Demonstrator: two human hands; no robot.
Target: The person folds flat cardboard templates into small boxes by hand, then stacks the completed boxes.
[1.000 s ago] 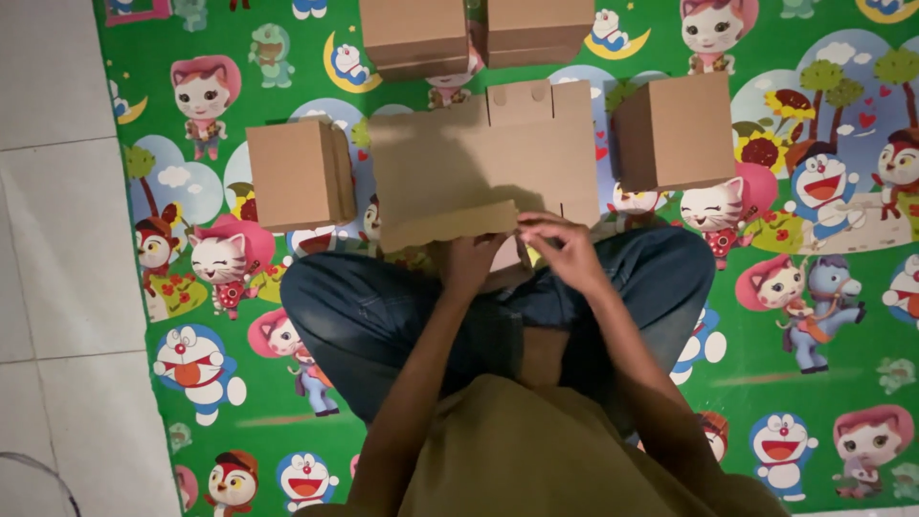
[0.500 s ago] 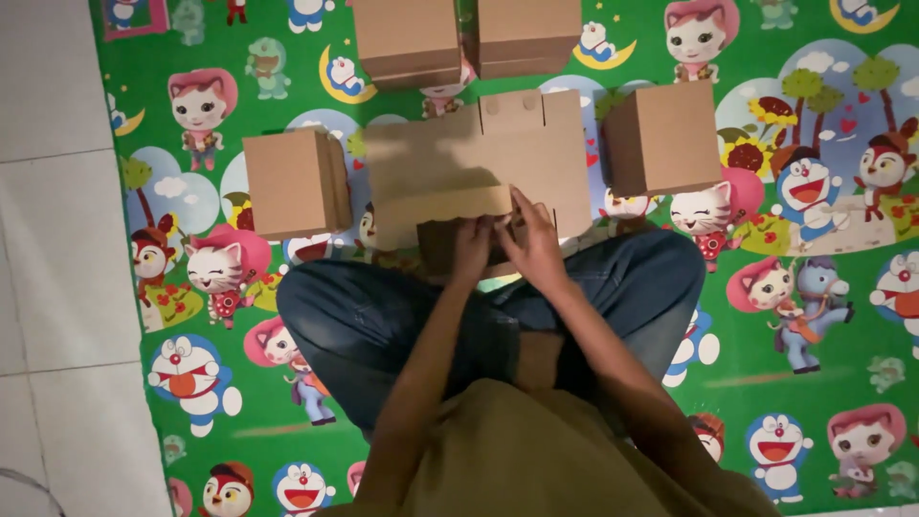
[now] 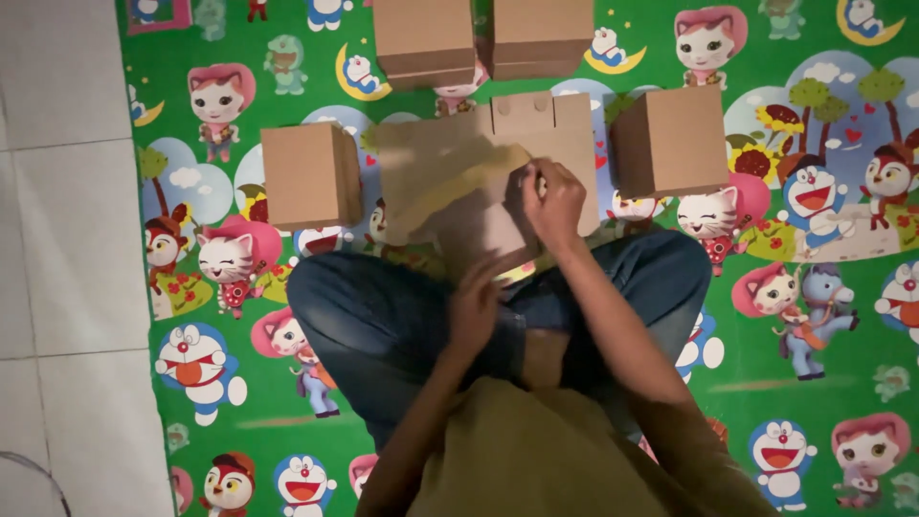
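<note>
I sit cross-legged on a cartoon play mat [image 3: 833, 316] with a partly folded brown cardboard box [image 3: 479, 182] in front of my knees. My right hand [image 3: 553, 199] grips a flap of that box near its right side, fingers curled over the cardboard. My left hand [image 3: 476, 308] rests lower, at the box's near edge above my jeans, touching the cardboard; whether it grips is unclear. Part of the box is blurred by motion.
Finished small cardboard boxes stand around: one at the left [image 3: 308, 175], one at the right [image 3: 670, 142], and two at the back [image 3: 424, 40] [image 3: 542, 36]. White floor tiles [image 3: 67, 239] run along the left of the mat.
The flat cardboard has been turned and folded up. My right hand moved up and right onto a flap; my left hand dropped lower toward my lap.
</note>
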